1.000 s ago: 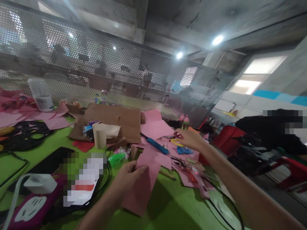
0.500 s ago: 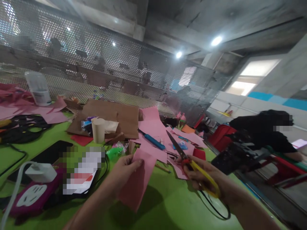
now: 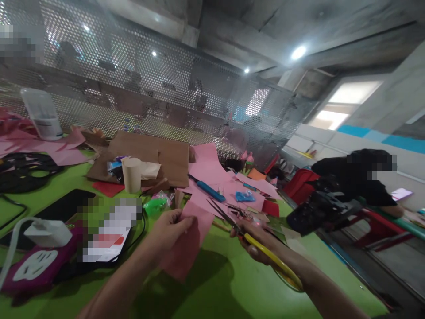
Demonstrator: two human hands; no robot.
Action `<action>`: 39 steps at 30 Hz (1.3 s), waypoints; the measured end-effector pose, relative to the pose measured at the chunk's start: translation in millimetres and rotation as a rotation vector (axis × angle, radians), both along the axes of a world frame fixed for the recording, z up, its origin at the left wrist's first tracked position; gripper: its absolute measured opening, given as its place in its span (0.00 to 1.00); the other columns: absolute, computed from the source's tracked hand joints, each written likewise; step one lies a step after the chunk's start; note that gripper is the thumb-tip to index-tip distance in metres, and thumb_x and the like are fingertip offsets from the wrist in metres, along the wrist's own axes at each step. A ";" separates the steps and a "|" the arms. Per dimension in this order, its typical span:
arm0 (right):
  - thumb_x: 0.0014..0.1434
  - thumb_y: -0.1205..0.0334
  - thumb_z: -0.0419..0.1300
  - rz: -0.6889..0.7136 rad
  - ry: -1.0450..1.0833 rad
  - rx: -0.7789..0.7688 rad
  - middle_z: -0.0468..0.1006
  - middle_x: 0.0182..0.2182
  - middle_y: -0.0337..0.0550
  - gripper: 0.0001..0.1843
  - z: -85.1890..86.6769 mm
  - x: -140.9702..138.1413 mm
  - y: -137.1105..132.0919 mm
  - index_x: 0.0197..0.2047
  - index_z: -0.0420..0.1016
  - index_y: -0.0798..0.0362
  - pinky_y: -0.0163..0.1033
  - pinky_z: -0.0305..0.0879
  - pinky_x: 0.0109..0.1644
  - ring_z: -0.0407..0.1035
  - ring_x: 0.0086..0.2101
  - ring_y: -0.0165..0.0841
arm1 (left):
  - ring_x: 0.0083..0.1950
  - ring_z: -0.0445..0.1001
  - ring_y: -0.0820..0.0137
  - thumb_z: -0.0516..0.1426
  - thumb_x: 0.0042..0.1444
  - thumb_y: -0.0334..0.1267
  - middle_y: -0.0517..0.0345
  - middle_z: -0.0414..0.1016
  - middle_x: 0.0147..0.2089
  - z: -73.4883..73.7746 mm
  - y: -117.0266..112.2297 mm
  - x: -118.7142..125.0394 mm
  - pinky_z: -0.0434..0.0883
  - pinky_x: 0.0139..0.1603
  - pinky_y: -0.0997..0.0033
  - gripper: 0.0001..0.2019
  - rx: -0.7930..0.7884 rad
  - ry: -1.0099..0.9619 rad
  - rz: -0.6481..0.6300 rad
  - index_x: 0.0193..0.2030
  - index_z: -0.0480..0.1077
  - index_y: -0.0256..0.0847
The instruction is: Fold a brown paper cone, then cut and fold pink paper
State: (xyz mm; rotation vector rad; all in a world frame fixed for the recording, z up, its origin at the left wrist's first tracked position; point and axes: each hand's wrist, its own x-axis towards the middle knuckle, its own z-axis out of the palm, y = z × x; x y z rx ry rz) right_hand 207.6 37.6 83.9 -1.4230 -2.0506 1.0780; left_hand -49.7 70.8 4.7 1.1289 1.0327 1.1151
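Observation:
A strip of pink paper (image 3: 186, 252) is pinched at its upper left edge by my left hand (image 3: 172, 228), its lower end hanging over the green table. My right hand (image 3: 260, 241) grips a pair of scissors (image 3: 274, 263) with yellow handles and a dark blade pair. Their tips point up and left, close to the paper's upper right side but apart from it. Behind them lie more sheets of pink paper (image 3: 206, 161) and a tool with a blue handle (image 3: 210, 190).
A cardboard tube (image 3: 132, 175) stands before a brown paper bag (image 3: 156, 150). Left are a phone (image 3: 114, 230), a purple power strip (image 3: 40, 266) with a white charger (image 3: 48, 232), and a clear bottle (image 3: 41, 113). A camera (image 3: 310, 210) sits right, near a person in black (image 3: 352, 177).
The scissors have swung leftward, their tips now lower and nearer the pink paper, and the blades show slightly parted. My left hand keeps its hold. The view has shifted a little.

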 end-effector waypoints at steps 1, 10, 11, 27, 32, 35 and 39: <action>0.56 0.39 0.59 0.032 -0.016 -0.007 0.73 0.39 0.46 0.26 0.8 -4.0 -0.5 0.51 0.74 0.46 0.40 0.66 0.40 0.67 0.38 0.38 | 0.27 0.62 0.72 0.62 0.47 0.50 0.59 0.68 0.25 -0.7 0.2 -0.2 0.55 0.27 0.73 0.17 0.005 0.007 0.001 0.28 0.73 0.36; 0.56 0.35 0.55 0.092 -0.076 -0.049 0.67 0.33 0.42 0.27 9.0 -16.8 0.4 0.47 0.74 0.47 0.36 0.61 0.35 0.60 0.32 0.34 | 0.27 0.64 0.71 0.62 0.48 0.50 0.59 0.70 0.26 1.1 0.6 -0.9 0.56 0.27 0.74 0.16 -0.007 0.020 -0.013 0.29 0.74 0.36; 0.56 0.35 0.56 0.094 -0.078 -0.048 0.67 0.33 0.42 0.26 9.4 -17.2 0.5 0.46 0.74 0.47 0.36 0.61 0.35 0.60 0.32 0.34 | 0.27 0.64 0.71 0.62 0.48 0.49 0.59 0.71 0.26 1.2 0.7 -0.8 0.56 0.28 0.74 0.16 -0.004 0.016 -0.006 0.30 0.74 0.36; 0.56 0.31 0.53 0.163 -0.116 -0.060 0.68 0.35 0.43 0.31 10.0 -12.7 6.2 0.47 0.73 0.48 0.36 0.59 0.35 0.60 0.33 0.35 | 0.25 0.60 0.72 0.60 0.51 0.47 0.57 0.67 0.24 0.1 -0.9 0.3 0.53 0.25 0.72 0.13 0.017 -0.002 -0.023 0.26 0.71 0.37; 0.56 0.31 0.53 0.161 -0.130 -0.040 0.68 0.34 0.43 0.31 11.0 -13.6 6.1 0.46 0.74 0.48 0.37 0.60 0.36 0.61 0.32 0.35 | 0.26 0.60 0.72 0.60 0.50 0.47 0.58 0.67 0.25 1.5 -1.4 -0.1 0.53 0.26 0.73 0.14 0.018 0.017 -0.027 0.27 0.72 0.37; 0.56 0.30 0.51 0.163 -0.142 -0.035 0.68 0.34 0.43 0.33 11.7 -15.2 5.4 0.47 0.73 0.49 0.38 0.61 0.37 0.61 0.33 0.35 | 0.26 0.60 0.72 0.59 0.51 0.49 0.59 0.66 0.25 0.2 -0.3 -0.3 0.53 0.26 0.73 0.15 0.007 0.038 -0.047 0.29 0.72 0.36; 0.56 0.30 0.51 0.196 -0.156 -0.081 0.67 0.35 0.43 0.34 12.8 -15.7 5.3 0.47 0.71 0.52 0.38 0.62 0.40 0.61 0.34 0.34 | 0.26 0.58 0.72 0.58 0.50 0.51 0.62 0.63 0.25 -2.0 1.2 -0.5 0.53 0.27 0.72 0.17 0.008 0.064 -0.066 0.30 0.70 0.36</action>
